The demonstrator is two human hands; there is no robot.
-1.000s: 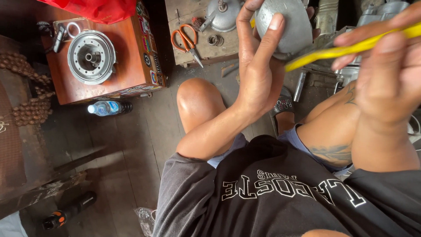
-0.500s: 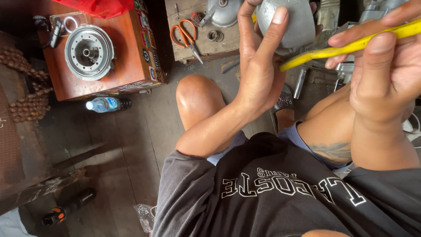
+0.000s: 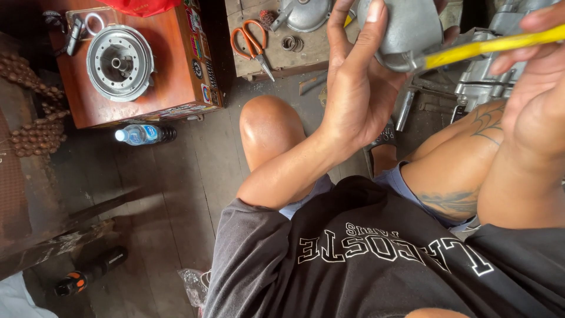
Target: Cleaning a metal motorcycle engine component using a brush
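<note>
- Where the view meets its upper edge, a rounded grey metal cover [image 3: 406,26] is held up in the air above the person's knees, partly cut off by the frame.
- The left hand [image 3: 359,88] has its grip closed around that cover: fingers [image 3: 372,23] stretch up its near side, and the palm faces the camera.
- The right hand [image 3: 532,112] has its grip closed on a yellow-handled tool [image 3: 494,44]; the tool runs slantwise to the left and its metal end touches the lower right edge of the cover.
- Behind the right hand, a grey engine block [image 3: 491,76] stands on the floor, partly hidden by the arm.
- Below the hands, the person's bare left knee [image 3: 268,126] and tattooed right thigh [image 3: 459,171] show above a dark printed shirt [image 3: 365,259].
- Beyond the cover, a low wooden tabletop [image 3: 282,59] carries orange-handled scissors [image 3: 250,41] and a second grey metal cover [image 3: 306,13].
- To the left, a reddish wooden box [image 3: 176,76] bears a round ribbed metal hub [image 3: 119,62].
- A small plastic water bottle [image 3: 141,134] lies on its side on the plank floor [image 3: 159,194], just in front of the box.
- At far left lies a rusty chain [image 3: 35,123].
- Near the lower left corner, a black and orange tool [image 3: 88,274] lies on the floor, well apart from both hands.
</note>
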